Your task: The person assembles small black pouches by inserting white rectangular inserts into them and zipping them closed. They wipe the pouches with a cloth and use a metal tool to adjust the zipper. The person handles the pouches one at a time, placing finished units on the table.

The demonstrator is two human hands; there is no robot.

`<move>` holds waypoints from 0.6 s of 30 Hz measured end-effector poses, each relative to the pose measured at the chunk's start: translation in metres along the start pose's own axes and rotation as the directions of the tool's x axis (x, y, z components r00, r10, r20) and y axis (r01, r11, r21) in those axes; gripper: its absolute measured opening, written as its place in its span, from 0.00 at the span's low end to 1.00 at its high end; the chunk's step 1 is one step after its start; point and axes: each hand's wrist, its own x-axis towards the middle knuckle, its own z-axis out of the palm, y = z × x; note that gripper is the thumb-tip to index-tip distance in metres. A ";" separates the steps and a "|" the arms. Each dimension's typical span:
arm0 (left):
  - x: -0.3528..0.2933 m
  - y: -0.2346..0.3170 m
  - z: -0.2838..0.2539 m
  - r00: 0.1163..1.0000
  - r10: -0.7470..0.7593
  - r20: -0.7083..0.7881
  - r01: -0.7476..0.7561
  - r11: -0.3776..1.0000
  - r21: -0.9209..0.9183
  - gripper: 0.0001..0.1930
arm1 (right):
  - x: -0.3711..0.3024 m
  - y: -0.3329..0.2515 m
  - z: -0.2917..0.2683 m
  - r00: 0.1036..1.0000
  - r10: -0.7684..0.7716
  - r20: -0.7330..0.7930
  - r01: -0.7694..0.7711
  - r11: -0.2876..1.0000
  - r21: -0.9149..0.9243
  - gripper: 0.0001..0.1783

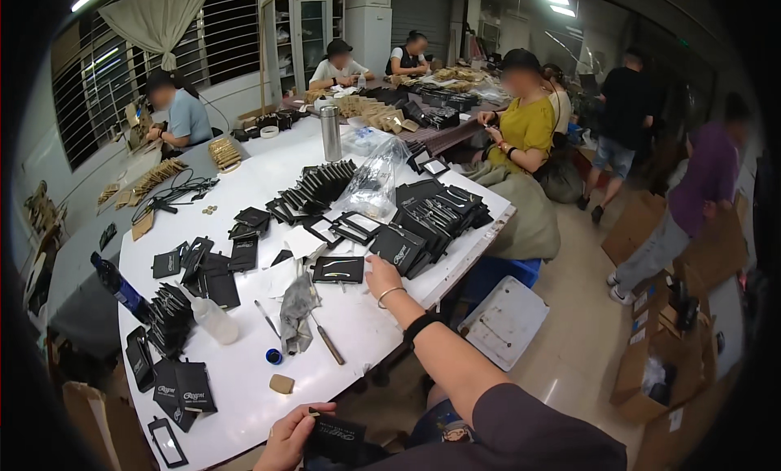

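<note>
At the lower edge, below the table's front edge, my left hand [286, 440] is closed on a flat black pouch [340, 438] with pale print; its thumb lies over the pouch's edge. My right arm stretches across the table. My right hand [382, 279], with a bangle at the wrist, has its fingers extended at the right end of a black pouch [338, 270] that shows a zip; its fingertips are partly hard to make out. Just beyond them lies a stack of similar black pouches [396, 248].
On the white table [244, 422] are a squeeze bottle [215, 320], a dark blue bottle [116, 280], a grey cloth [298, 312], a wooden-handled tool [328, 341], a blue-rimmed pot [274, 356], a steel flask [329, 133] and a plastic bag [374, 178]. Several people work around; a white tray [506, 320] sits right.
</note>
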 end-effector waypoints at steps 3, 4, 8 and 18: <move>-0.005 0.010 0.003 1.000 -0.001 0.003 0.001 1.000 -0.026 0.15 | -0.001 -0.027 0.001 0.992 -0.061 0.107 0.082 0.975 -0.205 0.23; -0.008 0.010 -0.001 1.000 -0.031 0.001 0.031 0.999 0.019 0.15 | -0.008 -0.046 0.003 0.975 -0.119 0.188 0.172 0.939 -0.299 0.24; -0.021 0.014 -0.040 0.993 -0.098 -0.061 0.106 0.985 0.135 0.15 | -0.015 -0.019 -0.041 0.905 -0.280 0.320 0.392 0.840 -0.375 0.27; -0.180 0.051 -0.151 0.720 -0.245 -0.649 -0.063 0.908 -0.414 0.10 | -0.124 -0.173 -0.198 0.633 -0.266 0.727 0.493 0.862 -0.115 0.21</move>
